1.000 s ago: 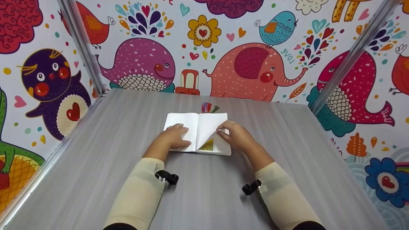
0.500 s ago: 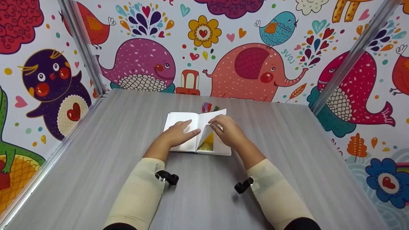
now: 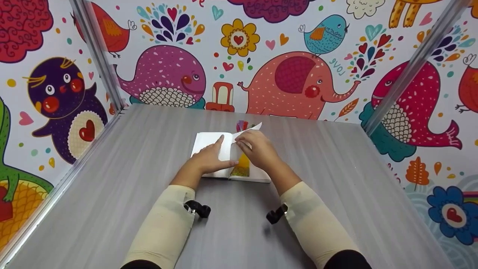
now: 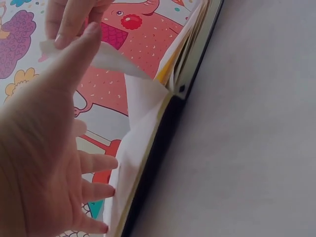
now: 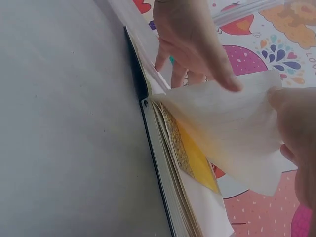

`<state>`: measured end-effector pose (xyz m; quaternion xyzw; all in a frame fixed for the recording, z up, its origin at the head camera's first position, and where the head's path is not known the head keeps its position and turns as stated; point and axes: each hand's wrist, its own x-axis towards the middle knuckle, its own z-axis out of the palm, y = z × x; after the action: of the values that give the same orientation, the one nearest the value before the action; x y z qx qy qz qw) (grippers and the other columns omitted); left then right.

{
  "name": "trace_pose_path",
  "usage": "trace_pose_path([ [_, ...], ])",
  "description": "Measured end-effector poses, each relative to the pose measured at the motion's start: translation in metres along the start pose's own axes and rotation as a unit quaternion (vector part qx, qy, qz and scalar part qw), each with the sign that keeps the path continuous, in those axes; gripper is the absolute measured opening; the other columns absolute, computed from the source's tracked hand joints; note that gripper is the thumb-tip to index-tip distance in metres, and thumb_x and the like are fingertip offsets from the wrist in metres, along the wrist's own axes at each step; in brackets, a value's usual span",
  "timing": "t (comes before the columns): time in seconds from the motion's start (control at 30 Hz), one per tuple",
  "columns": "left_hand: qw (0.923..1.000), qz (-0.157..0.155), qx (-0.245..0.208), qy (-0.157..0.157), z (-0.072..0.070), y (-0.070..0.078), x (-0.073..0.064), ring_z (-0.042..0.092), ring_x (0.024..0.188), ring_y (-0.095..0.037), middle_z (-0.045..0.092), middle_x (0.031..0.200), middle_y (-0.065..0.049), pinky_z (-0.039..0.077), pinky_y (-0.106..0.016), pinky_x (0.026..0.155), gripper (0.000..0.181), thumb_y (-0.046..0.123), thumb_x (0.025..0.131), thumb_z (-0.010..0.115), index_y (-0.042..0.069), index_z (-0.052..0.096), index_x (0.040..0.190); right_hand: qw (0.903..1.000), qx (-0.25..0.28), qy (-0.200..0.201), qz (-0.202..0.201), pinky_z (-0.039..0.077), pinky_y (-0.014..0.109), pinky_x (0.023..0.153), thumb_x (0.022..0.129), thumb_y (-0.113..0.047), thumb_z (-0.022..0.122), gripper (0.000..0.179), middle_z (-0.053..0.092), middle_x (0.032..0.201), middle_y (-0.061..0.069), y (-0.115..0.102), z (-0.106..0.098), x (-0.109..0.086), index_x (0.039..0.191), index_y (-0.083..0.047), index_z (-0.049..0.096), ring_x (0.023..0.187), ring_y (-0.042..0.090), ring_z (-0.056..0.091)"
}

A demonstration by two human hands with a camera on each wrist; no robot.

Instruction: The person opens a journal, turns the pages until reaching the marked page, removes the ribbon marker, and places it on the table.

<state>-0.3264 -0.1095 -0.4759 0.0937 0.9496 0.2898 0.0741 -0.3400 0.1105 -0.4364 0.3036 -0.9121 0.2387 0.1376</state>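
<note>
Clearly, I have the book (image 3: 211, 144) lying open on the tabletop (image 3: 239, 228), white-paged and dark-covered, a yellow picture (image 3: 242, 166) showing on its right side. I see the right hand (image 3: 261, 151) pinching a page (image 5: 222, 116) that curls up from the spine; the left hand (image 3: 207, 158) has its fingers spread over the left side, contact unclear to me. The raised page partly blocks a colourful tuft (image 3: 242, 124) past the far edge. A cartoon-printed wall (image 3: 267, 28) stands behind.

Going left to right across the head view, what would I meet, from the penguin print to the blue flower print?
Penguin print, left hand, right hand, upright orange leaf print, blue flower print. The open book overlaps both hands, so it's left out.
</note>
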Motion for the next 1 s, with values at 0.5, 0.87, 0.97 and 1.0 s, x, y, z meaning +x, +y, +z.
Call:
trace_pose_path([
  [0.5,0.998,-0.009,0.003,0.062,0.001,0.0,0.006,0.048,0.151,-0.046,0.038,0.173,-0.017,0.041,-0.071,0.12,0.131,0.081,0.08,0.071,0.024,0.001,0.175,0.9999,0.016,0.003,-0.002,0.044,0.05,0.125,0.106,-0.027,0.069,0.038,0.061,0.156,0.002,0.004,0.003,-0.004,0.143,-0.021,0.069,0.148,0.029,0.054],
  [0.87,0.9905,0.028,0.039,0.129,-0.006,0.001,0.003,0.024,0.164,-0.04,0.013,0.181,-0.011,0.017,-0.074,0.13,0.135,0.064,0.078,0.085,0.027,-0.002,0.174,0.9963,0.022,-0.035,0.075,0.035,0.053,0.13,0.104,-0.037,0.071,0.067,0.037,0.175,-0.003,0.018,0.005,-0.012,0.165,-0.03,0.044,0.163,0.027,0.035],
  [0.97,0.9866,0.048,0.061,0.143,-0.008,0.0,0.002,0.019,0.166,-0.04,0.008,0.182,-0.008,0.014,-0.072,0.132,0.135,0.062,0.077,0.087,0.028,0.0,0.174,0.9934,0.026,-0.052,0.099,0.031,0.054,0.132,0.102,-0.04,0.072,0.073,0.031,0.178,-0.007,0.022,0.007,-0.013,0.167,-0.033,0.038,0.166,0.026,0.03],
  [1.0,0.9858,0.053,0.067,0.144,-0.008,0.0,0.003,0.017,0.167,-0.039,0.006,0.183,-0.007,0.013,-0.072,0.132,0.135,0.061,0.077,0.088,0.029,0.0,0.174,0.9926,0.028,-0.056,0.104,0.029,0.055,0.133,0.102,-0.041,0.073,0.075,0.03,0.178,-0.008,0.023,0.007,-0.014,0.168,-0.034,0.037,0.166,0.025,0.029],
])
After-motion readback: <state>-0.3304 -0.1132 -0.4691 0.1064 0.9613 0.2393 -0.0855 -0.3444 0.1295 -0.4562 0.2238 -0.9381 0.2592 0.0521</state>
